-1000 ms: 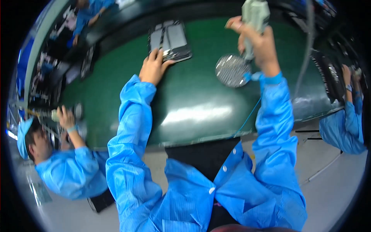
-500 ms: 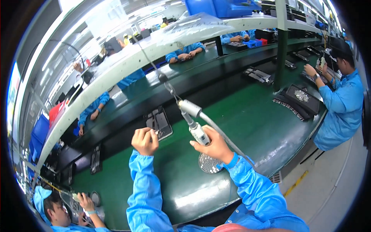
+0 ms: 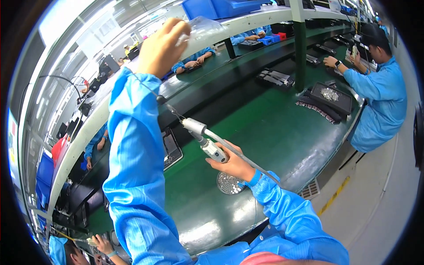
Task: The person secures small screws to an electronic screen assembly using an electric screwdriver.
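Note:
My right hand (image 3: 236,163) is wrapped round an electric screwdriver (image 3: 215,151), its pale body tilted over the green bench. The tool's upper end meets a grey cylinder (image 3: 194,126) on a hanging cord, and a grey cable runs from there past my wrist. Beneath this hand lies a round dish (image 3: 230,183) of small shiny discs. My left hand (image 3: 162,48) is raised high at the shelf's front edge, its fingers curled; whatever they may hold is hidden. Behind my left sleeve, partly covered, a dark laptop-like casing (image 3: 171,148) rests on the bench.
The white shelf (image 3: 247,25) with a blue bin (image 3: 221,8) crosses above the bench, on a green post (image 3: 299,57). At right stand a black tray (image 3: 332,98) of small silver parts and a seated co-worker (image 3: 375,92). Another co-worker's hand (image 3: 102,244) shows lower left.
My left hand has risen from low over the bench to the shelf edge. My right hand, still holding the screwdriver, has shifted slightly in view as the whole scene moved left.

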Demonstrator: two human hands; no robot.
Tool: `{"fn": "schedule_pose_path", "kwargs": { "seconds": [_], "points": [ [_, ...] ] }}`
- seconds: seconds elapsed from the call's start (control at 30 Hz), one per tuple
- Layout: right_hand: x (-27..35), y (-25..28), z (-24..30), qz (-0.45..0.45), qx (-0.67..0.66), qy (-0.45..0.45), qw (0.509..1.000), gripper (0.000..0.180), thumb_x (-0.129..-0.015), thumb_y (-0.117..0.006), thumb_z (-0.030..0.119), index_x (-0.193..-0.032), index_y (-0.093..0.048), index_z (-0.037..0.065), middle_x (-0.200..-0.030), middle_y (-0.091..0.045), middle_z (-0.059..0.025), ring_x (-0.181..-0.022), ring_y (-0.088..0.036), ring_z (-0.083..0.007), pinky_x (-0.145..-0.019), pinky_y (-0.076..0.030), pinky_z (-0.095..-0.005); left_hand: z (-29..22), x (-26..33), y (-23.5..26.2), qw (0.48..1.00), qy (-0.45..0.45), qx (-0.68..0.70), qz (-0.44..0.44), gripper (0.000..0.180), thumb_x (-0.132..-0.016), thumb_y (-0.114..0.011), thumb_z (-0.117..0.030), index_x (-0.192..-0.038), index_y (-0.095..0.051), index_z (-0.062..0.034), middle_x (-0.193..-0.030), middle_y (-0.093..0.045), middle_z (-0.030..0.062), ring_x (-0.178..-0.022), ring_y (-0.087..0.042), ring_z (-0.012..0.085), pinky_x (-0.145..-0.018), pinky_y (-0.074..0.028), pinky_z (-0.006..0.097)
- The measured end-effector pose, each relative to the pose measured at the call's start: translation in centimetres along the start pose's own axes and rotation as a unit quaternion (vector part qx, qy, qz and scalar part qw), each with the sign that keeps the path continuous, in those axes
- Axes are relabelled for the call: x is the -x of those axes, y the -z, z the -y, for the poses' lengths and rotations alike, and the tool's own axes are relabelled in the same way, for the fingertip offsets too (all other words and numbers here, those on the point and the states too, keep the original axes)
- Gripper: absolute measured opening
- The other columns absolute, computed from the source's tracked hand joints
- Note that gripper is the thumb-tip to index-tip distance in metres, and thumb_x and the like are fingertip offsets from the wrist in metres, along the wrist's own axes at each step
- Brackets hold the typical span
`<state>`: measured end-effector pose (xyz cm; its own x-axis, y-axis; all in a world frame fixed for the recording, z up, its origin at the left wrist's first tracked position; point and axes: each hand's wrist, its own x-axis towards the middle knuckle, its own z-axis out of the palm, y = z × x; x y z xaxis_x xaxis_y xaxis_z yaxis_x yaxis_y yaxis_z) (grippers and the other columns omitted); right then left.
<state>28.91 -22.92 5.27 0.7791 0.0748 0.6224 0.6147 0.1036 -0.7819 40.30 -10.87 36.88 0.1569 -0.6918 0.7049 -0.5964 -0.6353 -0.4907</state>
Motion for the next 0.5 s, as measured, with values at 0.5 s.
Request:
{"fn": "schedule_pose_path", "kwargs": {
  "seconds": [0.5],
  "points": [
    [0.0, 1.0, 1.5, 0.038, 0.059, 0.031, 0.997, 0.036, -0.080, -0.080, 0.016, -0.110, -0.067, 0.002, -0.094, -0.066, -0.0108, -0.083, -0.066, -0.0268, -0.074, -0.054, -0.0366, 2.4, -1.1, 1.2, 0.993, 0.118, -0.032, -0.001, 0.012, -0.085, -0.062, -0.004, -0.096, -0.068, -0.0049, -0.108, -0.064, 0.0124, -0.094, -0.066, 0.0364, -0.082, -0.054, 0.041]
  ]
}}
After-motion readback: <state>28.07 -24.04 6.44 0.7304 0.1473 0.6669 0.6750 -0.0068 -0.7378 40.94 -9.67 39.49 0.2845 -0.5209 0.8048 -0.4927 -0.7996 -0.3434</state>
